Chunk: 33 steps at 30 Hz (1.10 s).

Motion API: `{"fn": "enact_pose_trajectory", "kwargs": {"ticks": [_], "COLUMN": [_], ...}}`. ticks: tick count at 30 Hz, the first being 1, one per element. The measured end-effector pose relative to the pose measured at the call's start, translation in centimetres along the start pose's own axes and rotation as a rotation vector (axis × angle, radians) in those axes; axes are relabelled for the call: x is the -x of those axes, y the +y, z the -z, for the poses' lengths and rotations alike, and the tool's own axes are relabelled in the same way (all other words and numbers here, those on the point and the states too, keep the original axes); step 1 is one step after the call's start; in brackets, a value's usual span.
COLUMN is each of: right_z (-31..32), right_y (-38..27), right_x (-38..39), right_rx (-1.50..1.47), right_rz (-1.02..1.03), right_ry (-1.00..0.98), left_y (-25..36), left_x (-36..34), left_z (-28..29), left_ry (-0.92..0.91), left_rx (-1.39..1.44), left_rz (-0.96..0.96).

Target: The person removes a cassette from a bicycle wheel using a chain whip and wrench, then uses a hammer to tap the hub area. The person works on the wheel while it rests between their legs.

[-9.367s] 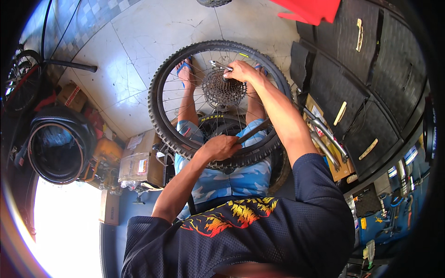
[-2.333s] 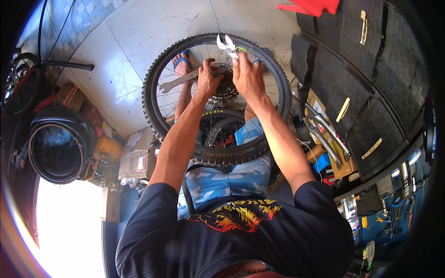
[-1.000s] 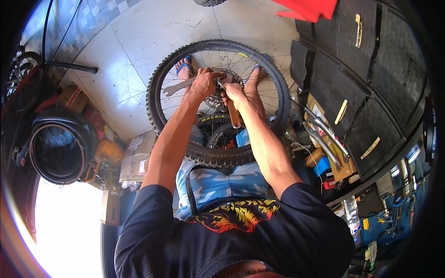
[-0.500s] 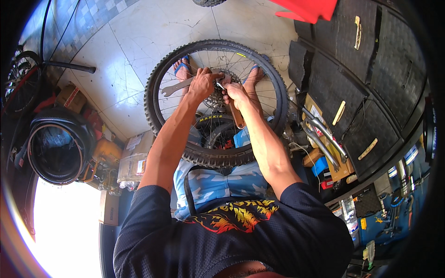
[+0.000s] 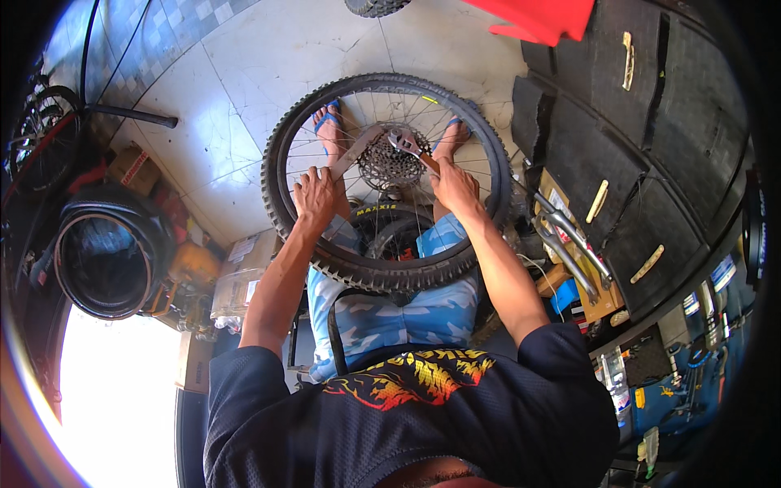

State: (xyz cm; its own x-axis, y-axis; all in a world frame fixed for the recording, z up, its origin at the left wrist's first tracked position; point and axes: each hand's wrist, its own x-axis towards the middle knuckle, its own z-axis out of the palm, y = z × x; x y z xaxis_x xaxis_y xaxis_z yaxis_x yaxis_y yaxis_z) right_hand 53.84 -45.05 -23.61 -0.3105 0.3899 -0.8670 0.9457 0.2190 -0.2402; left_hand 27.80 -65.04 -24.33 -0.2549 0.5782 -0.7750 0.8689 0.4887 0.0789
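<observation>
- The left hand is closed around the lower end of a long flat grey metal bar tool, whose far end reaches up to the stack of silver toothed sprockets at the wheel's hub.
- The right hand is wrapped tight around the handle of a silver adjustable wrench, whose head sits over the upper right of the sprockets.
- The two tools meet at the sprockets from opposite sides, the bar from the left, the wrench from the right.
- The sprockets sit at the centre of a black knobby-tyred bicycle wheel with thin steel spokes, which lies roughly flat across the person's knees, in front of blue patterned shorts.
- Seen through the spokes, two feet in blue sandals rest on the pale tiled floor, one on each side of the hub.
- A second black tyre shows beneath the wheel, between the knees.
- Left of the person, a coiled stack of black tyres stands near cardboard boxes.
- To the right, a dark cabinet with pale yellow handles stands well apart from the wheel, with silver metal parts on its lower edge.
- A red plastic object lies at the top edge.
</observation>
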Motion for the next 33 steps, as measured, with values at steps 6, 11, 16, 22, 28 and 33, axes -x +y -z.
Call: {"fn": "enact_pose_trajectory", "kwargs": {"ticks": [6, 11, 16, 22, 28, 33], "right_z": [-0.7, 0.4, 2.4, 10.1, 9.9, 8.9], "right_y": [0.5, 0.8, 2.5, 11.1, 13.0, 11.0], "right_x": [1.2, 0.6, -2.3, -8.9, -6.2, -3.1], "right_rx": [0.238, 0.227, 0.275, 0.512, 0.331, 0.118], "right_rz": [0.083, 0.001, 0.087, 0.221, 0.11, -0.014], "right_ry": [0.314, 0.249, 0.116, 0.075, 0.131, 0.173], "left_y": [1.5, 1.2, 0.4, -1.6, -0.1, 2.7], "left_x": [1.4, 1.0, -0.4, -1.9, -2.3, -5.2], "left_z": [0.8, 1.3, 2.0, 3.2, 5.0, 5.5], "left_ry": [-0.015, -0.01, -0.04, -0.089, -0.229, 0.005], "left_rx": [0.114, 0.178, 0.22, 0.206, 0.128, 0.16], "left_rz": [0.141, 0.214, 0.198, 0.217, 0.241, 0.024]}}
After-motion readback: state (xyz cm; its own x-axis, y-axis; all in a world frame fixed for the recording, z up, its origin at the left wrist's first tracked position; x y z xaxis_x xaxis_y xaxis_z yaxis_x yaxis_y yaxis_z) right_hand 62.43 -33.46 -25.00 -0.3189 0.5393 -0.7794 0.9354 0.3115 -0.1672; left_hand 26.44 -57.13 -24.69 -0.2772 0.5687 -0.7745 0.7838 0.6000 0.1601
